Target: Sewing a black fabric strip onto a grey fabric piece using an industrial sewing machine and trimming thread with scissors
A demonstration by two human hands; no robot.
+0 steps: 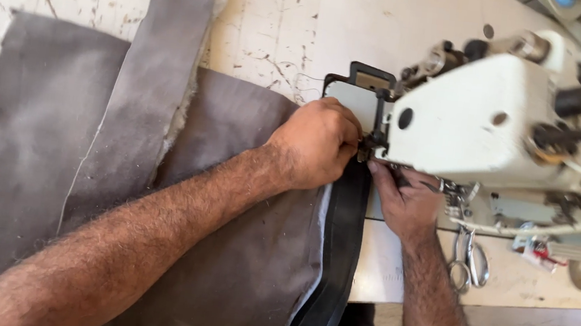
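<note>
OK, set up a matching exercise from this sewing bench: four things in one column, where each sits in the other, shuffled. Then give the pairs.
Things:
1. left hand
2. right hand
3. scissors
4. grey fabric

Places:
A. hanging off the front of the white sewing machine
B. spread over the scuffed table, left of the machine
C. fist on the fabric edge, at the needle
D. under the machine head, beside the black strip

Pairs: 1-C, 2-D, 3-A, 4-B
</note>
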